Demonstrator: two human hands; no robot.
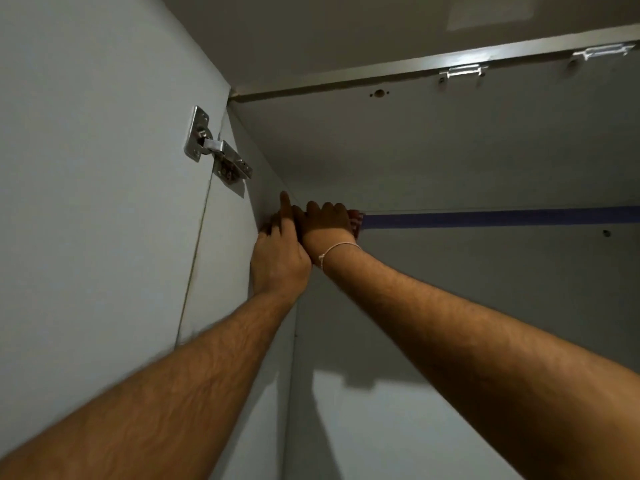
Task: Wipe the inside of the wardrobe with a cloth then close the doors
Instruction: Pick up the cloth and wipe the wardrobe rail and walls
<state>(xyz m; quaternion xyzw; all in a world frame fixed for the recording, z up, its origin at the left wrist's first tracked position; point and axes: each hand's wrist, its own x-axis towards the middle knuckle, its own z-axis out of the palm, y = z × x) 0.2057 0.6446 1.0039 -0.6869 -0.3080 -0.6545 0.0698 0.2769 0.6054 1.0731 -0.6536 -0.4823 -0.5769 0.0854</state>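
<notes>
Both arms stretched up and forward into the wardrobe [450,161], hands meeting in the upper rear left corner, a little left of frame centre. Left hand [278,252] flat against the left inner side panel [239,216], fingers spread loosely, forefinger pointing up toward 12 o'clock along the panel; nothing gripped in it as far as can be seen. Right hand [327,226] just beside the left, touching it at 3 o'clock, knuckles toward the camera, fingers curled over and pressed to the back wall. Cloth [356,221] showing only as a small red-and-white patch poking out at 3 o'clock of the right hand, mostly hidden behind the fingers; apparently pinned under that hand, though the grip itself out of sight. Thin white string bracelet [341,249] round the right wrist.

Blue strip [502,218] running level along the back wall from the cloth toward 3 o'clock, out to the frame edge. Open left door [86,168] filling the 9 o'clock side, joined to the side panel by a metal hinge [216,152] at about 10 o'clock from the hands. Wardrobe top panel overhead at 12 o'clock, with its front rail [381,72] crossing toward 2 o'clock and two small metal brackets [462,71] fixed along it. Shadows of the arms falling on the back wall at 5 o'clock.
</notes>
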